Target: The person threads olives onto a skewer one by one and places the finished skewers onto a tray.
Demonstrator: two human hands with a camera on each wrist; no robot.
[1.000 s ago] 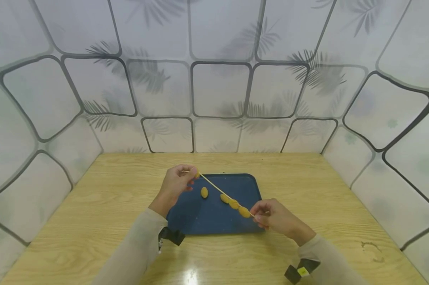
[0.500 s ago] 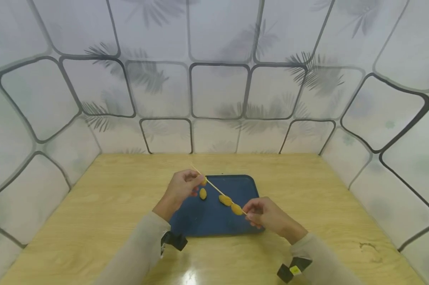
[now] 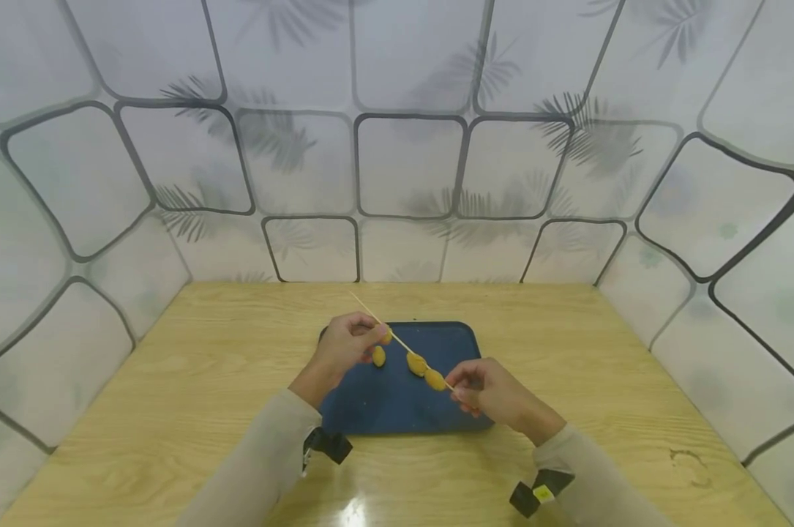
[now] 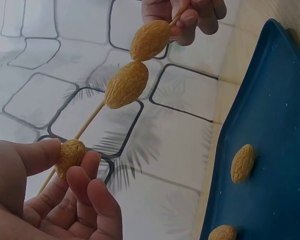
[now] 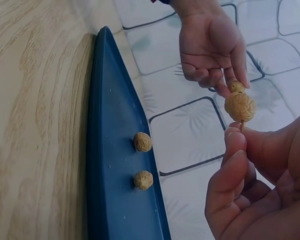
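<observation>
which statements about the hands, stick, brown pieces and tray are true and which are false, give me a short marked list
1. The left hand pinches a wrinkled yellow-brown piece. True.
2. A thin stick is held slanting above the blue tray. True.
3. No hand grips the thin stick. False: the right hand pinches it.
4. Between the hands, four pieces are on the thin stick. False: only two threaded pieces are there.
5. The blue tray rests on a wooden table. True.
6. Nothing lies in the blue tray. False: two loose pieces lie in it.
</observation>
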